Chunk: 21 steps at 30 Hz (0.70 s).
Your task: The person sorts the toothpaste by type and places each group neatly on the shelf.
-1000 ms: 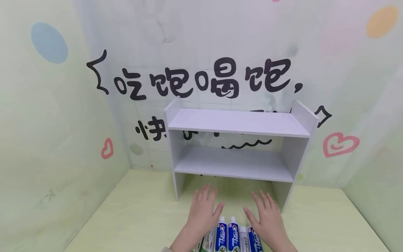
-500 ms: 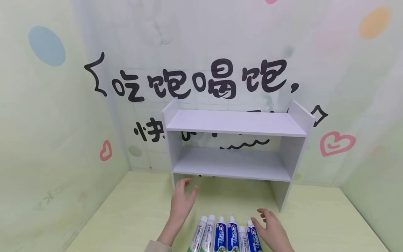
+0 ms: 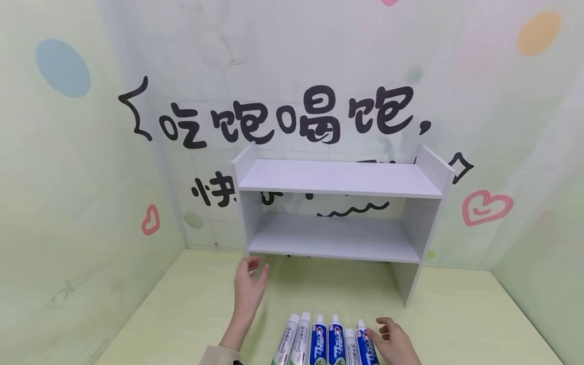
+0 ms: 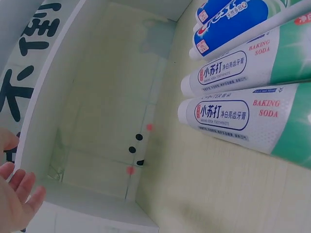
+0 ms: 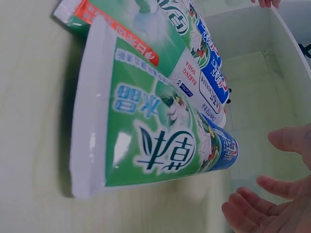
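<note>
My left hand [image 3: 250, 289] is by the lower left side of a white two-tier shelf [image 3: 335, 238], its fingers loosely bent and holding nothing. In the left wrist view its fingertips [image 4: 22, 187] appear at the shelf's edge; whether they touch it I cannot tell. Several toothpaste tubes lie in a row before the shelf, caps toward it. At the row's right end is a blue-and-green toothpaste tube [image 5: 163, 131]. My right hand [image 3: 394, 343] is beside that tube with relaxed fingers, and the right wrist view shows a gap between them. White baking soda toothpaste tubes [image 4: 233, 114] form the left end.
The shelf stands on a pale yellow-green table [image 3: 182, 304], close to the back wall [image 3: 292, 56] with black lettering. Both shelf boards are bare. Side walls [image 3: 547, 228] close in the table at left and right.
My left hand has moved left from above the tubes to the shelf's left side. The right hand has drawn slightly back and its fingers have relaxed. The tubes and shelf stay put.
</note>
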Each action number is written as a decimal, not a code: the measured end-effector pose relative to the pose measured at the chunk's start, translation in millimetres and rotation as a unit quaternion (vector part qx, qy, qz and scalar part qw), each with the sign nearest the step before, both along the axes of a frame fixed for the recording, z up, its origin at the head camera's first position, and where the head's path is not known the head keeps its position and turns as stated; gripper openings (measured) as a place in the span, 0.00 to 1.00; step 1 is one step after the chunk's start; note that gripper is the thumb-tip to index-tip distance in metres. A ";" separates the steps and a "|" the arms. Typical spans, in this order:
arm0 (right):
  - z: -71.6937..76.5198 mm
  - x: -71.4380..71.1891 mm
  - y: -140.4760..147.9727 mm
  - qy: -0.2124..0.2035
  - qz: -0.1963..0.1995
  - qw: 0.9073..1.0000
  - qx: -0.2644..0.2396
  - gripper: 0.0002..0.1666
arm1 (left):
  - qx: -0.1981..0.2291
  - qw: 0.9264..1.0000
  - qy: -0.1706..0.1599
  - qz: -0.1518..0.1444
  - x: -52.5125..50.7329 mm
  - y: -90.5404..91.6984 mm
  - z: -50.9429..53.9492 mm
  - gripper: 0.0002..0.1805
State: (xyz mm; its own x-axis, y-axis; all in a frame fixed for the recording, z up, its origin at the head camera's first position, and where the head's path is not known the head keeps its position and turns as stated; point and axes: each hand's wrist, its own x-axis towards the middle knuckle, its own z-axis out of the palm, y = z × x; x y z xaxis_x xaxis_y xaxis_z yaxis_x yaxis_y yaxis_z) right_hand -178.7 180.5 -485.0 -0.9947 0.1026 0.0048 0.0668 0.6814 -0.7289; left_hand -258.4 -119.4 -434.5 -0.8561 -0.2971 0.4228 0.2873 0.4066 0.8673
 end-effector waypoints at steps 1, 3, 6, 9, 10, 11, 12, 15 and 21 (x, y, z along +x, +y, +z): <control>-1.7 -0.7 0.1 -0.016 -0.002 1.000 -0.003 0.29 | 0.006 1.000 -0.001 0.001 -0.8 -1.3 -0.1 0.19; -5.5 -2.3 0.5 -0.051 -0.008 0.999 -0.011 0.33 | 0.016 1.000 -0.004 0.003 -2.5 -4.1 -0.6 0.20; -11.2 -3.8 1.2 -0.082 -0.013 0.996 -0.015 0.38 | 0.028 1.000 -0.008 0.013 -5.4 -8.0 -1.0 0.22; -15.2 -3.0 1.8 -0.082 -0.011 0.996 -0.018 0.40 | 0.039 0.999 -0.019 0.027 -8.8 -11.4 -1.5 0.23; -16.0 -2.5 1.9 -0.082 -0.012 0.996 -0.020 0.39 | 0.043 0.998 -0.023 0.031 -9.9 -12.4 -1.7 0.23; -16.8 -1.7 1.9 -0.078 -0.010 0.997 -0.022 0.39 | 0.047 0.998 -0.028 0.034 -11.1 -13.3 -1.9 0.24; -17.6 -1.1 1.9 -0.076 -0.009 0.997 -0.027 0.39 | 0.050 0.998 -0.032 0.036 -12.1 -14.1 -2.0 0.24; -19.2 0.4 1.5 -0.081 -0.011 0.996 -0.034 0.38 | 0.051 0.997 -0.042 0.037 -14.0 -15.6 -0.9 0.24; -20.7 2.2 0.6 -0.081 0.002 0.996 -0.043 0.36 | 0.047 0.997 -0.034 0.043 -19.8 -16.5 2.1 0.26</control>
